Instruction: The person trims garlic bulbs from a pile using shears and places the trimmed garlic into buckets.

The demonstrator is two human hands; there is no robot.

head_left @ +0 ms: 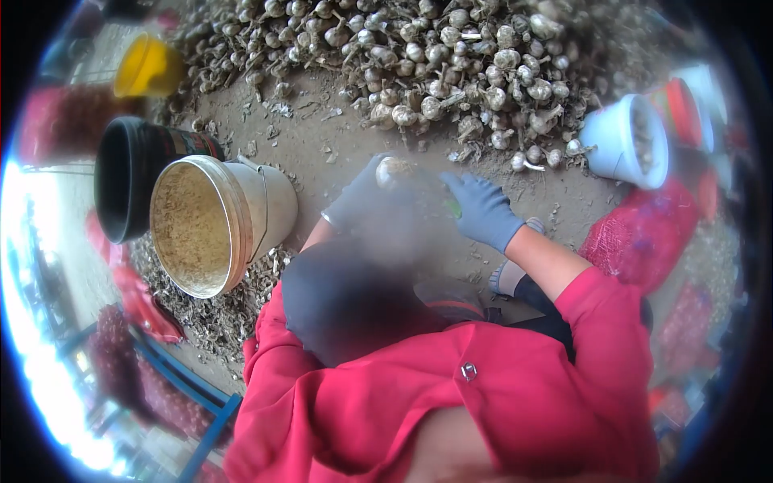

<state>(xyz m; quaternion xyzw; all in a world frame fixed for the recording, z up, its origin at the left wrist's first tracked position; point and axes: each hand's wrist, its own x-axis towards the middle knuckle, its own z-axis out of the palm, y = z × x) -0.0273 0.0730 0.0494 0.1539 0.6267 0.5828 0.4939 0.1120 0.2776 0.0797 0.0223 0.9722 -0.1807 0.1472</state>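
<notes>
My left hand, in a grey glove, is closed around a garlic bulb in front of my body. My right hand, gloved too, is wrapped round a green-handled tool just right of the bulb; a blurred smear on the lens hides its far end. Beyond both hands lies a large heap of garlic bulbs with dry stems on the ground.
An empty-looking white bucket lies tipped at the left, beside a black bucket. Farther back is a yellow bucket. A light blue bucket and a red mesh sack are at the right. Stem scraps cover the ground lower left.
</notes>
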